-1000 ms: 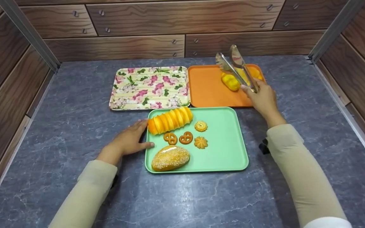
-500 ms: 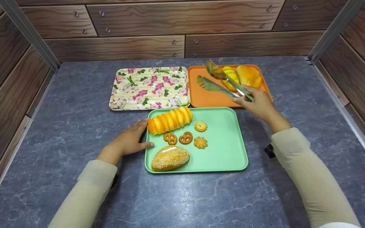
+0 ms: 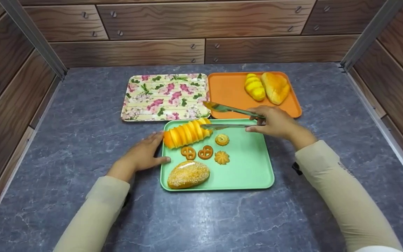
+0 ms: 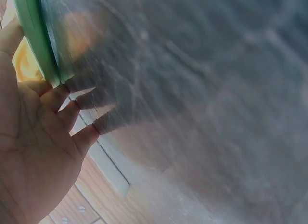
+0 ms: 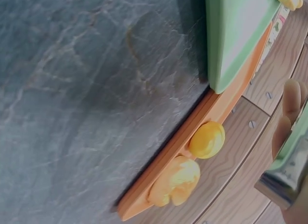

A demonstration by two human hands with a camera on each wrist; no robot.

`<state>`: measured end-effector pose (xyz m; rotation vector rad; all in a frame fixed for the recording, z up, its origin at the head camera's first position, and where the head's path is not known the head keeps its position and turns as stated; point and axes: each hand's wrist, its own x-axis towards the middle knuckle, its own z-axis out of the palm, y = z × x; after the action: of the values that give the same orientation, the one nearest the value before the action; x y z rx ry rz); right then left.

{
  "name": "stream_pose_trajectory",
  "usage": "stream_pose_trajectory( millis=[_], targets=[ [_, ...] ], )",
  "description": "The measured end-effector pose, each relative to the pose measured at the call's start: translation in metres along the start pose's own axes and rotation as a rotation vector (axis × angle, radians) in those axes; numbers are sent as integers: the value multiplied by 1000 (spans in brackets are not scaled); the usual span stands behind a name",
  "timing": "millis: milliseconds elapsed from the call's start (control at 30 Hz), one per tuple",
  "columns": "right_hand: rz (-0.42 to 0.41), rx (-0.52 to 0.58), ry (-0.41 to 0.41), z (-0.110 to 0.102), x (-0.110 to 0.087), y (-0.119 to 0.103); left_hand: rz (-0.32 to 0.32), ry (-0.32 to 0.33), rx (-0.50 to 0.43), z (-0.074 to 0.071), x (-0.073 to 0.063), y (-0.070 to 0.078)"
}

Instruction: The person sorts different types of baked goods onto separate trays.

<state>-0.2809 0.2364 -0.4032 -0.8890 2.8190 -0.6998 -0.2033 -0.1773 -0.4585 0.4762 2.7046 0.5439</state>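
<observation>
My right hand (image 3: pixel 273 122) grips metal tongs (image 3: pixel 234 111), also seen at the edge of the right wrist view. The tongs lie spread, pointing left above the green tray (image 3: pixel 243 168); their lower tip overlaps the right end of a ridged yellow-orange bread loaf (image 3: pixel 188 133). My left hand (image 3: pixel 142 154) rests at the tray's left edge, fingers straight, thumb over the rim. In the left wrist view its fingers reach the green rim (image 4: pixel 36 36). Two pretzels (image 3: pixel 205 152), a swirl cookie (image 3: pixel 222 140), a flower-shaped cookie (image 3: pixel 221 157) and a seeded oval bread (image 3: pixel 188 175) lie on the tray.
Behind the green tray stand a flowered tray (image 3: pixel 166 96) and an orange tray (image 3: pixel 226 91). The orange one bears a yellow ridged croissant (image 3: pixel 254 87) and a golden bread (image 3: pixel 275 87). Wood-patterned walls (image 3: pixel 152 21) enclose the table (image 3: pixel 82 105) on three sides.
My right hand has swung the tongs from above the breads on the orange tray leftward and toward me, over the green tray. Nothing is between their tips. The left hand has stayed put.
</observation>
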Motion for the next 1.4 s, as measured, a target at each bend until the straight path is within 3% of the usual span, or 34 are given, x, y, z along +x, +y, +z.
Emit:
stream_pose_trajectory(
  millis=[233, 700, 1100, 1400],
  targets=[
    [-25, -48, -88, -1, 6, -6, 8, 12, 7, 0, 0, 0],
    [-86, -298, -142, -13, 21, -27, 5, 6, 7, -1, -1, 1],
    [-157, -409, -92, -9, 26, -31, 1, 4, 0, -1, -2, 2],
    [-283, -400, 26, 3, 23, -20, 10, 9, 13, 0, 0, -1]
  ],
)
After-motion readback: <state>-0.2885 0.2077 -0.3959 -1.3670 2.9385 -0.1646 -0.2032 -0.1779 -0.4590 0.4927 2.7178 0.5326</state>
